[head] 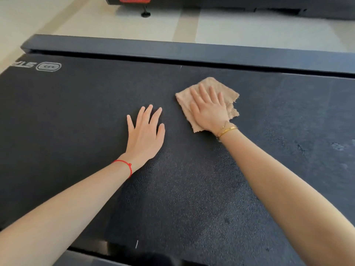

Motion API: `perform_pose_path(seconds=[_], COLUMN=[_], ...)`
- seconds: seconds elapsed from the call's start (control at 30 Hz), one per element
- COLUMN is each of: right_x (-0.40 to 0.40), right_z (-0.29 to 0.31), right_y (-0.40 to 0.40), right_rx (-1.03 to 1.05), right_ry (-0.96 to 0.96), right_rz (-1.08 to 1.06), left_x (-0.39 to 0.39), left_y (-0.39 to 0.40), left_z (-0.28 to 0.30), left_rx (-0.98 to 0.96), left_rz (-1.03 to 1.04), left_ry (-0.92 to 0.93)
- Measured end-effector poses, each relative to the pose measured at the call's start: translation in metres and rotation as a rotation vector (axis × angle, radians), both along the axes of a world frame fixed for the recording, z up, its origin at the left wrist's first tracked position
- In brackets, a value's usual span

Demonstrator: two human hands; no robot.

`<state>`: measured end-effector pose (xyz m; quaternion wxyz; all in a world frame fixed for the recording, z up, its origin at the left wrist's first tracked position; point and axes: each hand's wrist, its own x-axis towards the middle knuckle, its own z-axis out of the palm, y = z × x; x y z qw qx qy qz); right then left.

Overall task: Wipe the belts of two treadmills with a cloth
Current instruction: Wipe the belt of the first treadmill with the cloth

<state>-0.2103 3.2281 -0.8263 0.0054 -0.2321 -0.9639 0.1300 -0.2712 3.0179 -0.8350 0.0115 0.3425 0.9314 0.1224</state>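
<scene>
A black textured treadmill belt (76,116) fills most of the view. A tan cloth (225,89) lies flat on it toward the far side rail. My right hand (208,108) presses on the cloth with straight, spread fingers and covers its middle. My left hand (146,131) rests flat on the bare belt to the left of the cloth, fingers straight and apart, touching nothing else. A second treadmill (230,2) stands across the floor at the top of the view; only its dark base shows.
The dark side rail (172,49) runs along the belt's far edge, and another rail (80,258) shows at the near edge. Pale tiled floor (86,20) lies between the two machines. A white logo (48,66) marks the belt at far left. Faint smudges (338,146) sit at right.
</scene>
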Motion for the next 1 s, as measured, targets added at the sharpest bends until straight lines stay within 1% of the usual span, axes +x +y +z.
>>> perform_pose_path(seconds=[0.07,0.13,0.2,0.3,0.33,0.4,0.5,0.53,0.6,0.7,0.77,0.83,0.9,1.0], right_x=[-0.001,-0.003,-0.012,-0.048,-0.062,-0.09,-0.106,-0.103,-0.091,-0.054,-0.021,0.002,0.01,0.027], right_z=[-0.004,-0.005,-0.006,0.0,0.002,0.004,0.003,0.002,0.001,-0.001,0.0,0.002,0.002,0.002], right_y=[-0.004,0.012,0.039,0.074,0.076,0.061,0.024,0.022,0.038,0.088,0.118,0.127,0.113,0.065], right_rx=[0.022,0.036,0.054,0.008,0.004,0.014,0.023,0.007,-0.031,0.008,0.013,-0.006,-0.001,0.027], right_ry=[0.017,0.027,0.013,-0.023,-0.031,-0.053,-0.053,-0.053,-0.06,-0.085,-0.041,-0.025,-0.044,-0.053], right_rz=[0.136,0.18,0.103,-0.114,-0.146,-0.085,0.139,0.164,0.106,-0.063,-0.197,-0.272,-0.235,-0.067], left_x=[-0.003,-0.005,-0.004,-0.002,-0.002,0.0,0.0,0.0,-0.001,-0.001,0.0,0.0,-0.001,0.0], left_y=[0.004,0.004,0.004,0.008,0.009,0.009,0.007,0.006,0.004,0.004,0.006,0.008,0.008,0.007], left_z=[-0.003,-0.006,-0.009,-0.011,-0.011,-0.012,-0.011,-0.011,-0.012,-0.012,-0.013,-0.014,-0.014,-0.013], left_rx=[-0.002,-0.008,-0.012,-0.022,-0.025,-0.028,-0.035,-0.036,-0.035,-0.02,-0.008,0.011,0.029,0.049], left_rz=[-0.003,0.001,0.007,0.03,0.034,0.033,0.024,0.019,0.01,0.014,0.021,0.026,0.027,0.023], left_ry=[0.009,0.024,0.044,0.08,0.087,0.102,0.112,0.11,0.109,0.1,0.091,0.076,0.067,0.056])
